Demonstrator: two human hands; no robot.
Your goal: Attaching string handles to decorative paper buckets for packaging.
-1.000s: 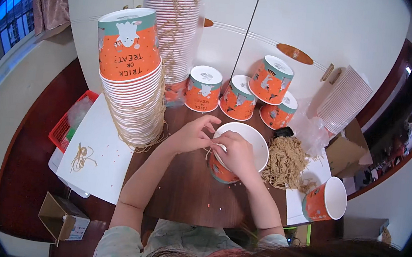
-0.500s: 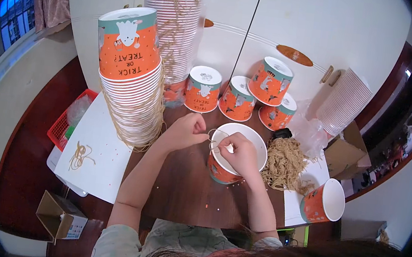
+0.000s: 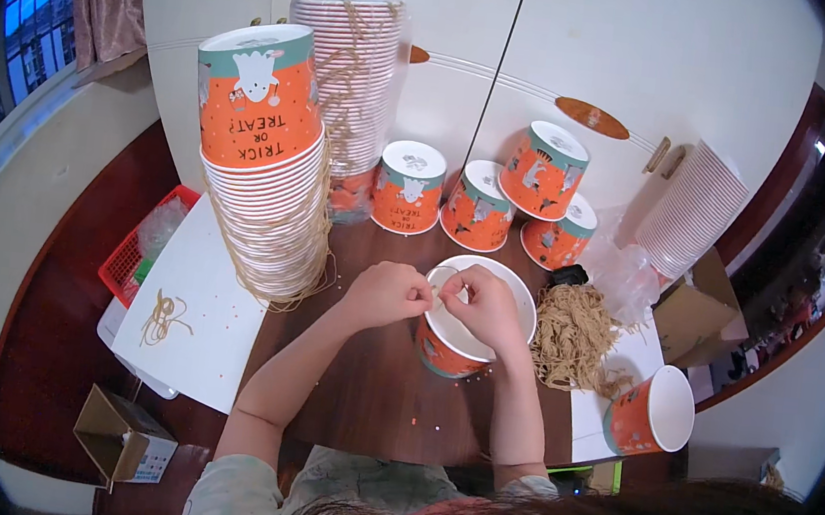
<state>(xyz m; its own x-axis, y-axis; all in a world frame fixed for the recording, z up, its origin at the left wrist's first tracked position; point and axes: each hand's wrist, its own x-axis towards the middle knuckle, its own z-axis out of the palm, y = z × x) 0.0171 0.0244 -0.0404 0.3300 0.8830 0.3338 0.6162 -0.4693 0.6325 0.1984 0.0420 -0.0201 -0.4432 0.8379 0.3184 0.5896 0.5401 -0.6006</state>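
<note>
Both hands meet over the left rim of an orange and teal paper bucket (image 3: 447,354) standing mouth up on the brown table. My left hand (image 3: 388,295) is closed, its fingertips pinching a thin tan cord (image 3: 443,270). Opposite it, my right hand (image 3: 480,309) pinches the same cord between thumb and fingers, above the bucket's mouth. The fingers hide most of the cord, and whether it is knotted cannot be seen. Just right of the bucket lies a heap of tan cords (image 3: 570,336).
A tall nested bucket stack (image 3: 267,207) with cords hanging from it stands left, another stack (image 3: 355,91) behind it. Several upturned buckets (image 3: 408,202) line the back. At right are a tilted bucket (image 3: 629,417), a white stack (image 3: 692,201) and a cardboard box (image 3: 697,310).
My left hand has come right and lower, close to my right hand. The cord loop between them has become smaller in view. The whole view has shifted slightly.
</note>
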